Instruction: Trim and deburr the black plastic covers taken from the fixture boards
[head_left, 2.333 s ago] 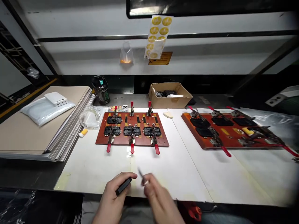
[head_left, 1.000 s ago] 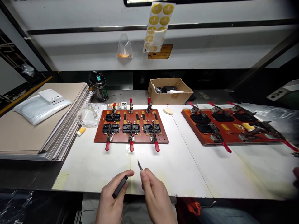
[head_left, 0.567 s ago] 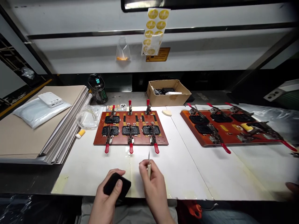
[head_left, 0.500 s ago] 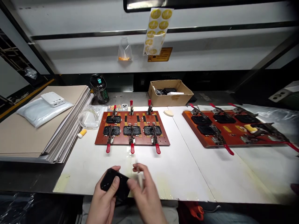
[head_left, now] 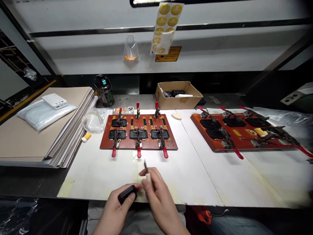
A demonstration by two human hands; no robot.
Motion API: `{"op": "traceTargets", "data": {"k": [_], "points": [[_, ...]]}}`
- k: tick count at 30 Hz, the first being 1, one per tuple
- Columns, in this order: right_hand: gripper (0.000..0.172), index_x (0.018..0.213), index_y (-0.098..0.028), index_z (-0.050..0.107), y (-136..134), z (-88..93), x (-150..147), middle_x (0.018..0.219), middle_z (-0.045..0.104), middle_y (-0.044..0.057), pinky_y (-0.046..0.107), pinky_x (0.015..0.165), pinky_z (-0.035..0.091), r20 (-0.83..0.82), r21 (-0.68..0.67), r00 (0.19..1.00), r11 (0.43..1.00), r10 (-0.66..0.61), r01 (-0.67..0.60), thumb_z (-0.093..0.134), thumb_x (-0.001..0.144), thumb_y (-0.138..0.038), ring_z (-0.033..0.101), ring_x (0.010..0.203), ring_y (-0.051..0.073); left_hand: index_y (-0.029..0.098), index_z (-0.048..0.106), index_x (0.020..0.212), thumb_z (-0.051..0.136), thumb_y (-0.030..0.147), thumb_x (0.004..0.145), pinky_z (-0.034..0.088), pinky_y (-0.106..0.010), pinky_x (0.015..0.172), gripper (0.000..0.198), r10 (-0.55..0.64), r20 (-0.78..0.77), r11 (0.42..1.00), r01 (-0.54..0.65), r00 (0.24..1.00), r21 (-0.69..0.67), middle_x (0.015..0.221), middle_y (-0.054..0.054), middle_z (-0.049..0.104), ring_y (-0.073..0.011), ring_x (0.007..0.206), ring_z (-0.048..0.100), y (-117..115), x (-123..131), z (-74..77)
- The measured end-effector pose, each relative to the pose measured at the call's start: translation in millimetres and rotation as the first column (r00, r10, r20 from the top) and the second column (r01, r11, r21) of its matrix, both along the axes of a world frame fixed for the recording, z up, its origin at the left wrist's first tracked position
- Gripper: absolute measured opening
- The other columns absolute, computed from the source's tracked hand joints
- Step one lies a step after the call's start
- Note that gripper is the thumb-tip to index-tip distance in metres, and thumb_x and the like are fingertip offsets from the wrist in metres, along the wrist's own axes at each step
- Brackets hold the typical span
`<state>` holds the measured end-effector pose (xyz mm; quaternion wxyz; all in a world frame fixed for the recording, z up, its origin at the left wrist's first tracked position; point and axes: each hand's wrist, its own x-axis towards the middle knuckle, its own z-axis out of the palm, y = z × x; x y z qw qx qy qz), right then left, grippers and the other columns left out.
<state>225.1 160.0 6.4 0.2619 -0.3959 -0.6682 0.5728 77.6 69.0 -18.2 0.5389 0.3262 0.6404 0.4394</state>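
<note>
Item: left hand [head_left: 115, 200], at the near edge of the desk [head_left: 26, 186]. Its fingers were wrapped around one black part [head_left: 127, 194], tilted with a narrow side showing, apparently to offer an edge to the other hand.

Item: right hand [head_left: 157, 192], just right of it. Its fingers pinched the pale handle of a knife [head_left: 148, 177], blade pointing far and slightly left, seemingly held pen-like for fine control. Blade and black part stood apart.

Item: white sheet [head_left: 97, 169], covering the desk, probably as protection. Its near edge ran by the wrists; a broad strip lay between fingers and clamps, giving the blade room.

Item: red-brown board [head_left: 172, 143], beyond that strip. Red-handled clamps [head_left: 139, 152] overhung the near edge, handles outward, presumably for easy reach. Clamp arms lay over black trays [head_left: 158, 133], apparently pressing them flat.

Item: second board [head_left: 238, 142], right, well apart from the first; a lane of sheet ran between them.

Item: cardboard stack [head_left: 19, 137], left, limiting sideways room.

Item: open carton [head_left: 179, 104], far, behind the first board.
</note>
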Motion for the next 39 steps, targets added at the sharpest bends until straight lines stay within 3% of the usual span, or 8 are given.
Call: {"op": "traceTargets", "data": {"k": [2,6,8,19,26,34,39], "points": [[0.033,0.096,-0.024,0.055,-8.1,-3.8,0.9,0.089,0.058,0.0,0.023,0.072,0.042,0.032,-0.036,0.999,0.999,-0.03,0.031,0.033,0.107,-0.046,0.055,0.079,0.015,0.023,0.07,0.123,0.057,0.051,0.094,0.039,-0.046,0.119,0.042,0.027,-0.111,0.999,-0.024,0.993,0.021,0.131,-0.01,0.07,-0.0289,0.129,0.06,1.8,-2.2,1.1],[0.044,0.082,-0.023,0.048,-34.4,-12.7,-2.1,0.07,0.052,-0.002,0.026,0.058,0.029,0.168,-0.032,0.946,0.961,0.276,-0.275,0.028,0.106,-0.054,0.046,0.061,0.014,0.026,0.068,0.126,0.054,0.042,0.096,0.041,-0.042,0.119,0.037,0.047,-0.126,0.996,-0.037,0.991,0.081,0.136,-0.008,0.067,-0.0258,0.132,0.058,3.3,-1.3,0.2],[0.045,0.083,-0.022,0.048,-45.3,-15.0,-4.9,0.069,0.054,-0.001,0.028,0.057,0.025,0.256,0.012,0.915,0.945,0.313,-0.327,0.025,0.105,-0.054,0.045,0.058,0.014,0.026,0.068,0.126,0.055,0.036,0.095,0.043,-0.038,0.117,0.034,0.052,-0.106,0.994,-0.041,0.993,0.105,0.137,-0.007,0.067,-0.0241,0.132,0.058,3.6,0.6,0.2],[0.049,0.086,-0.022,0.052,-49.4,-12.9,-10.8,0.07,0.058,0.001,0.028,0.056,0.024,0.315,0.043,0.908,0.951,0.278,-0.306,0.019,0.106,-0.053,0.048,0.056,0.015,0.026,0.066,0.128,0.053,0.015,0.09,0.045,-0.03,0.114,0.042,0.052,-0.097,0.992,-0.04,0.994,0.12,0.139,-0.005,0.065,-0.0207,0.132,0.057,3.7,3.1,4.6],[0.047,0.089,-0.022,0.053,-52.8,-14.9,-11.3,0.07,0.06,0.0,0.027,0.054,0.024,0.327,0.073,0.911,0.955,0.25,-0.288,0.021,0.107,-0.051,0.05,0.056,0.014,0.023,0.068,0.123,0.054,0.024,0.093,0.05,-0.027,0.106,0.033,0.069,-0.14,0.991,-0.052,0.988,0.119,0.135,-0.008,0.067,-0.0215,0.127,0.061,3.1,4.0,6.2],[0.041,0.082,-0.023,0.05,-59.7,-18.4,-14.6,0.061,0.053,-0.002,0.026,0.051,0.022,0.254,0.153,0.958,0.972,0.134,-0.177,0.029,0.107,-0.048,0.044,0.049,0.012,0.024,0.069,0.122,0.054,0.028,0.093,0.051,-0.029,0.105,0.032,0.145,-0.133,0.984,-0.129,0.98,0.126,0.132,-0.007,0.068,-0.0229,0.127,0.061,-2.5,6.6,6.4],[0.044,0.075,-0.023,0.041,-48.5,-16.4,-5.4,0.063,0.044,-0.003,0.026,0.055,0.023,0.199,0.03,0.978,0.997,0.068,-0.075,0.03,0.106,-0.053,0.037,0.055,0.013,0.028,0.071,0.119,0.056,0.028,0.094,0.053,-0.03,0.104,0.029,0.196,-0.23,0.97,-0.153,0.953,0.19,0.126,-0.004,0.072,-0.0231,0.12,0.065,-8.3,6.1,10.5]]}}
